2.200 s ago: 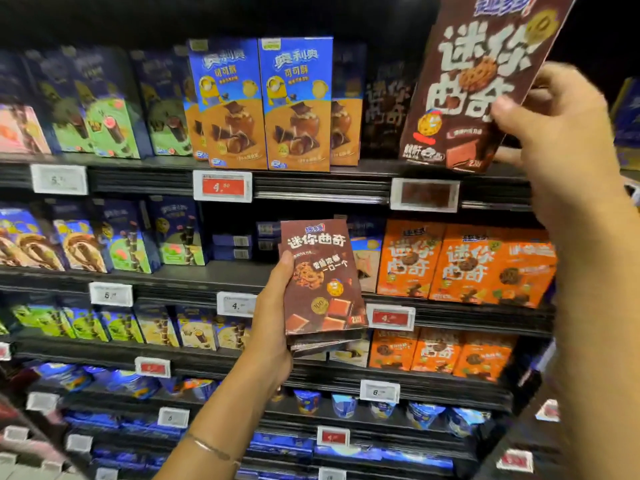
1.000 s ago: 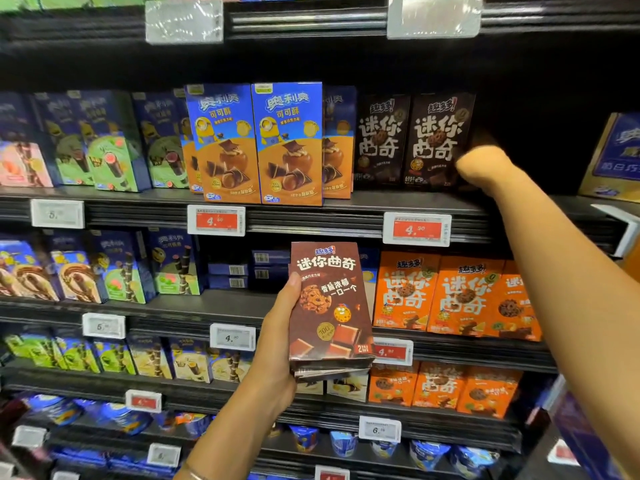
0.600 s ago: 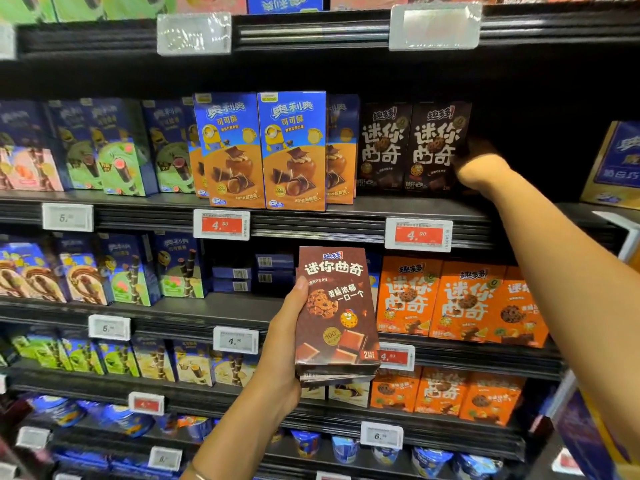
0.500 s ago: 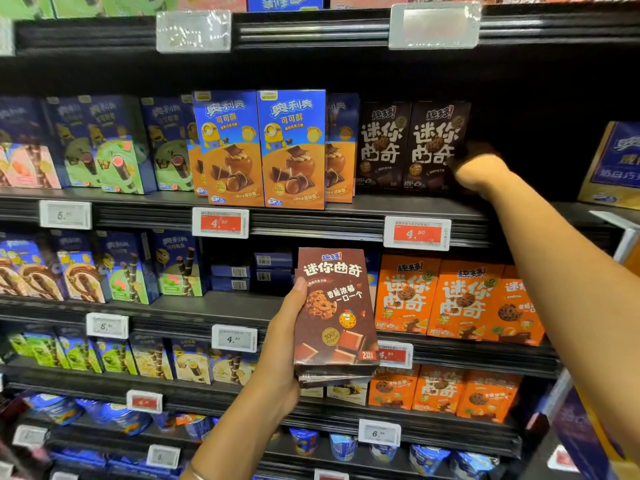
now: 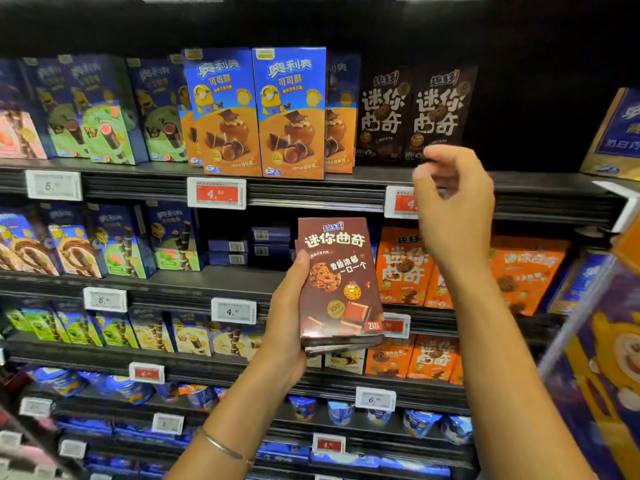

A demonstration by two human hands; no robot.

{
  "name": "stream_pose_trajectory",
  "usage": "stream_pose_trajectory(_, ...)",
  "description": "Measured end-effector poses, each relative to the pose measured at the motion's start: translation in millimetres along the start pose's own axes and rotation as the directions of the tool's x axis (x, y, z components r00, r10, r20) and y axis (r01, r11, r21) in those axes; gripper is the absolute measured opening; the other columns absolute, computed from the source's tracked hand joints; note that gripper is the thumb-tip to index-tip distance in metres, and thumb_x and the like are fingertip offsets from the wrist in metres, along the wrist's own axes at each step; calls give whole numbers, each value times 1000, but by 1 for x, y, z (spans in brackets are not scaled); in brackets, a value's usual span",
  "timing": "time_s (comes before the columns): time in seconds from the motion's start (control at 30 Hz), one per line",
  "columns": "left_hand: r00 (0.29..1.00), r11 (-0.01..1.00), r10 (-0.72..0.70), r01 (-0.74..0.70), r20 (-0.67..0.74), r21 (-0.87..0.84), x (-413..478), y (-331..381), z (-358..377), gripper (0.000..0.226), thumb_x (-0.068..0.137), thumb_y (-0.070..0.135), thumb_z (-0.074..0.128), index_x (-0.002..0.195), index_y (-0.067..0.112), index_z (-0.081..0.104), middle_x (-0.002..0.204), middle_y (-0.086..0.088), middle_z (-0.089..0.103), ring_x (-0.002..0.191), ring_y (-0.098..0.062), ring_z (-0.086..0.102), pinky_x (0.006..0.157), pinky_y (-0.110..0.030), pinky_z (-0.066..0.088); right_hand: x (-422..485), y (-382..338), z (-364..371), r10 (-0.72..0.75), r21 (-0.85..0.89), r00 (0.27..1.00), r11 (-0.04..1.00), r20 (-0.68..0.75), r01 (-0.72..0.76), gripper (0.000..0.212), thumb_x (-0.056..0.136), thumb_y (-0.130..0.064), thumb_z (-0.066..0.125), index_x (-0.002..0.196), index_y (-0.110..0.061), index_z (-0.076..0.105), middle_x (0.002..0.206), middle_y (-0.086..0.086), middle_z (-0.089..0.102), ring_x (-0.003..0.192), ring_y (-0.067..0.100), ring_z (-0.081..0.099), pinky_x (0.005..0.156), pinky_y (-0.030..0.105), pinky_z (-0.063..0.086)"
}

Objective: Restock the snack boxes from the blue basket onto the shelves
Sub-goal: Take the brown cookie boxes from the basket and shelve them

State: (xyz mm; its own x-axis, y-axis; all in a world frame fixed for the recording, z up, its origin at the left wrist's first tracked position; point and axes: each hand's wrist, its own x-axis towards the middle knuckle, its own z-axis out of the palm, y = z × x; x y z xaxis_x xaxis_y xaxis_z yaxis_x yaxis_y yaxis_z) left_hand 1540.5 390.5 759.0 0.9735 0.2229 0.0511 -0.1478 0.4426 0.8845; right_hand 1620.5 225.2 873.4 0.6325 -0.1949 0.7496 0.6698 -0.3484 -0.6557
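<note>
L hand (image 5: 287, 327): grips brown box stack (image 5: 339, 285) mid-air before shelves, lower boxes mostly hidden | R hand (image 5: 453, 209): empty, fingers loosely curled, blurry, hides half of price tag (image 5: 398, 202) | dark boxes (image 5: 412, 112): upright on upper shelf (image 5: 311, 195), dim

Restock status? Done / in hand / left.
Done: two dark brown boxes stand on the upper shelf, right of the blue-and-orange boxes. In hand: left hand grips a stack of brown boxes; right hand is empty, fingers loosely curled. Left: shelve that stack. The blue basket is out of view, so remaining stock is unknown.
</note>
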Motion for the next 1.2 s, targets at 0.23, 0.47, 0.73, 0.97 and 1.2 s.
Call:
stream_pose_trajectory(0.23,994,995,96,-95,-60,19,-6,5,6,85,74,66,71,141,15,62,133,-17,72,123,-41,69,110,-64,50,-65,7,7,254,98,891,945,377,-311,27,96,-34,67,120,-21,65,111,-3,69,95,6,67,85,26,56)
stream_pose_trajectory(0.47,973,970,225,-218,-53,107,-4,7,16,112,59,84,83,138,10,59,123,-13,77,110,-32,76,82,-38,65,-63,9,-8,347,116,747,864,567,-490,38,91,-41,73,122,-24,63,107,-3,72,86,6,74,63,18,56)
stream_pose_trajectory(0.73,940,929,340,-330,-32,167,0,11,32,57,89,65,67,122,18,65,118,-4,77,112,-28,74,93,-55,61,-37,-3,-47,270,130,739,891,618,-434,26,92,-42,67,107,-21,72,102,3,76,80,6,74,57,13,51)
stream_pose_trajectory(0.97,906,893,423,-419,8,166,11,38,64,45,94,52,68,127,21,68,129,-14,74,119,-38,71,102,-62,56,17,-16,-74,182,271,900,913,397,-304,39,95,-43,63,109,-8,70,105,10,77,94,24,75,72,35,57)
stream_pose_trajectory(1.2,894,888,448,-444,-9,119,40,68,102,42,97,45,64,128,17,62,113,-1,79,105,-23,77,85,-42,65,106,25,-64,199,276,970,933,139,-231,35,98,-42,61,111,-11,71,103,5,78,91,16,76,70,31,61)
